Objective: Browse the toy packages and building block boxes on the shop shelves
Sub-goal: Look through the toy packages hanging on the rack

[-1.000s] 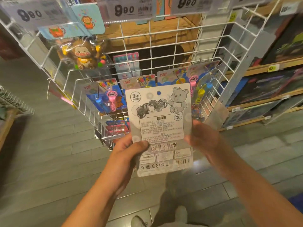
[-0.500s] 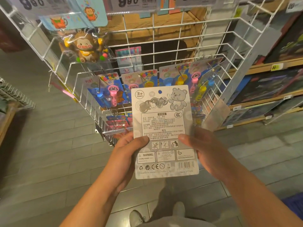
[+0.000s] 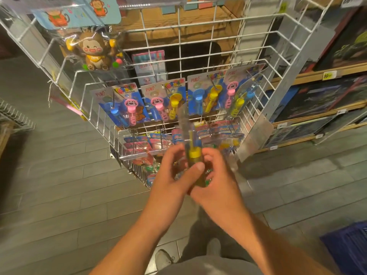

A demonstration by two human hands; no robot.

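Both hands, left [image 3: 174,175] and right [image 3: 215,179], grip a blurred, edge-on blister-pack toy [image 3: 191,147] before the white wire rack [image 3: 200,54] holding hung bubble-wand packs [image 3: 164,100].

Package [image 3: 191,147] edge-on between left hand [image 3: 174,175] and right hand [image 3: 216,179], before wire rack [image 3: 178,56]; shelves [image 3: 327,108] right of rack.

White wire rack [image 3: 198,52]; glossy clear plastic blister pack [image 3: 190,143]; matt floor [image 3: 59,195].

"方彩" on hanging blister cards [image 3: 123,104], "89" on yellow shelf price tag [image 3: 329,76]
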